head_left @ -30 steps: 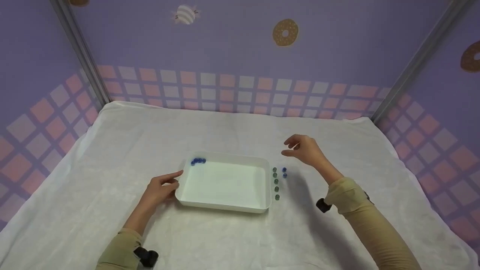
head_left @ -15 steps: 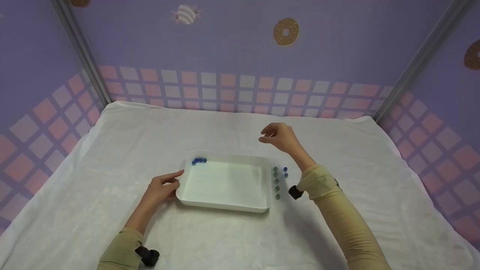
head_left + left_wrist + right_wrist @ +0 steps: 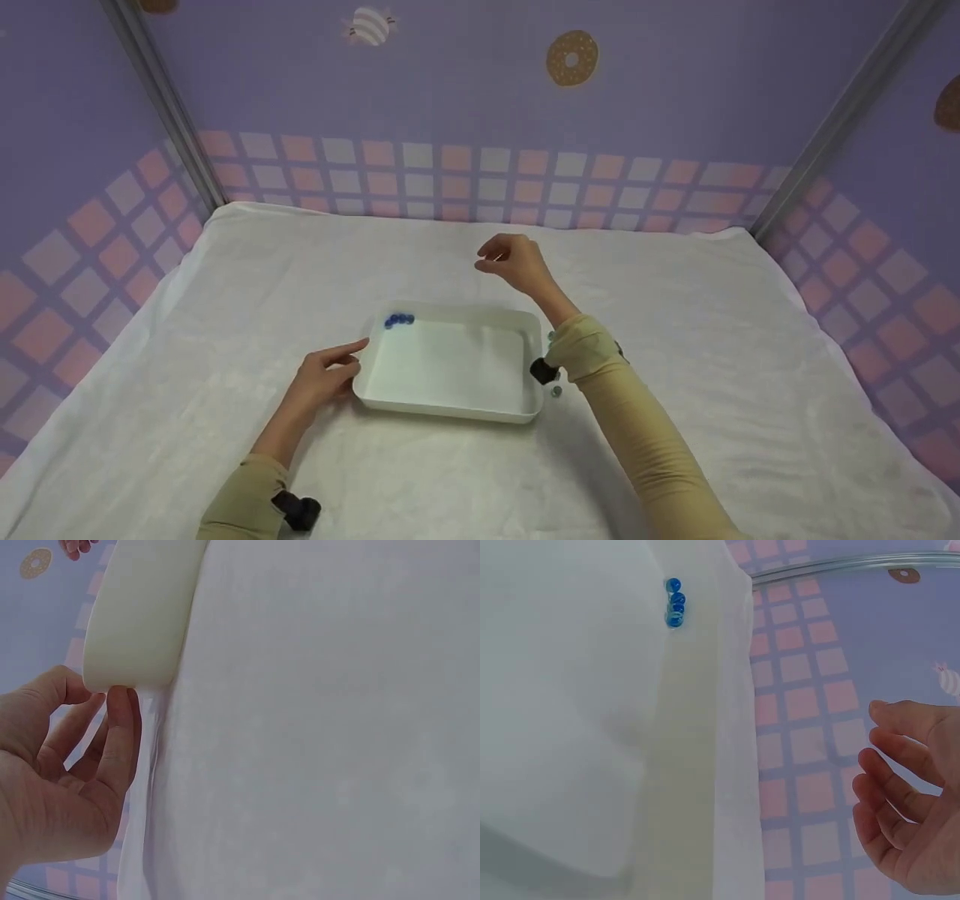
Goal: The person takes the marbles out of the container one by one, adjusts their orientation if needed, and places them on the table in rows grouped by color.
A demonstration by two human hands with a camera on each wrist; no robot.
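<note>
A white rectangular tray [image 3: 442,415] rests on the white cloth. Several blue marbles [image 3: 399,320] cluster inside its far left corner, and the right wrist view shows these marbles [image 3: 675,604] too. My left hand [image 3: 324,377] touches the tray's left side with its fingertips; in the left wrist view that hand [image 3: 75,765] meets the tray's outer wall [image 3: 139,622]. Beyond the tray's far rim hovers my right hand [image 3: 514,262]. Its fingers are loosely bent, with nothing visible between them. Green marbles, one of them [image 3: 556,391] near my right sleeve, lie outside the tray, others partly hidden.
A white cloth [image 3: 255,300] covers the table. Purple walls [image 3: 465,90] with pink and white squares enclose the back and sides, with metal posts [image 3: 817,142] at the corners. My right sleeve [image 3: 637,420] crosses right of the tray.
My right hand has moved left and farther back, from the tray's right to beyond its far rim. The sleeve now covers two blue marbles and some green ones. The left hand stays put.
</note>
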